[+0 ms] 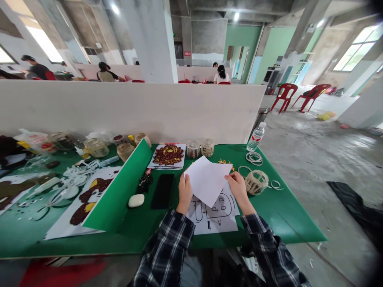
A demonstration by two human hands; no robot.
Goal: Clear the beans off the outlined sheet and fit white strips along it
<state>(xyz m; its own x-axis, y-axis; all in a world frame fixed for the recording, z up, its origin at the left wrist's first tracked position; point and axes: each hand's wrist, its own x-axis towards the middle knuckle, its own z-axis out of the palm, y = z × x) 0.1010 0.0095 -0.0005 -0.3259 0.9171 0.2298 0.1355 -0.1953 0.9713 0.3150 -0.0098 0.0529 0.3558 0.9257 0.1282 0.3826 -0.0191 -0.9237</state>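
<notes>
And we're in: our L hand point(185, 190) has its fingers clamped on the L edge of a plain white sheet point(209, 177), thumb on top, while our R hand point(238, 188) pinches the R edge! Sheet's tilted above the line drawing point(215, 226) on the green counter point(272, 225), hiding its upper part. Just R of our R hand: a pale banded container point(256, 182), w/ a water bottle point(256, 137) farther back. Over L, btwn our L hand & the green divider point(119, 189): black phone point(163, 191), white oval case point(136, 200). Two glass jars point(193, 150) stand beyond the sheet!
</notes>
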